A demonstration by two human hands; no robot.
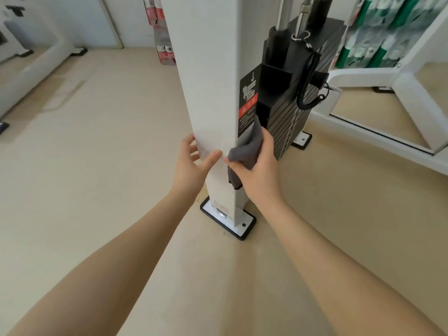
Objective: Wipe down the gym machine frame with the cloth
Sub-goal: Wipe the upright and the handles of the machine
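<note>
Grey cloth (244,151): one, gripped by right hand (257,170) | left hand (194,163): open, touching white post (208,93)

Matt white metal frame (208,76); soft grey cloth (244,147).

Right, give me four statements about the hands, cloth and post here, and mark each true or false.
1. The right hand holds the grey cloth against the white post. True.
2. The left hand grips a spray bottle. False: it rests open on the post, holding nothing.
3. The warning label is black and red. True.
4. The weight stack stands left of the post. False: it stands to the right.
</note>
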